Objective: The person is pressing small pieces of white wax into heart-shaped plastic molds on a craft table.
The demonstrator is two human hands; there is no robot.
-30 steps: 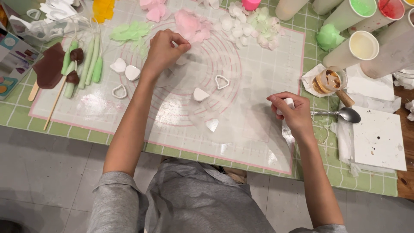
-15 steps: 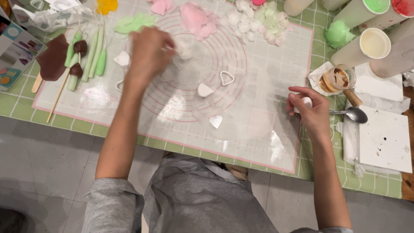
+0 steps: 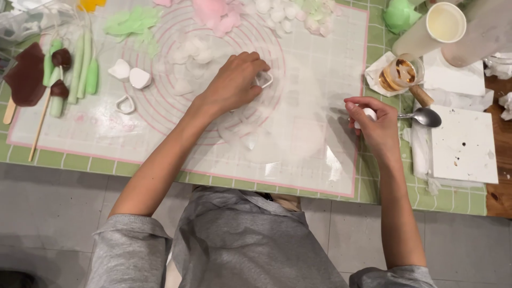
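While the left hand grips a heart cutter, two white hearts lie cut at nine o'clock; right hand pinches white clay.

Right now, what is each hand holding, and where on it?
Left hand pinches the heart cutter by its rim. Right hand closes around a small white lump; exact grip hidden.
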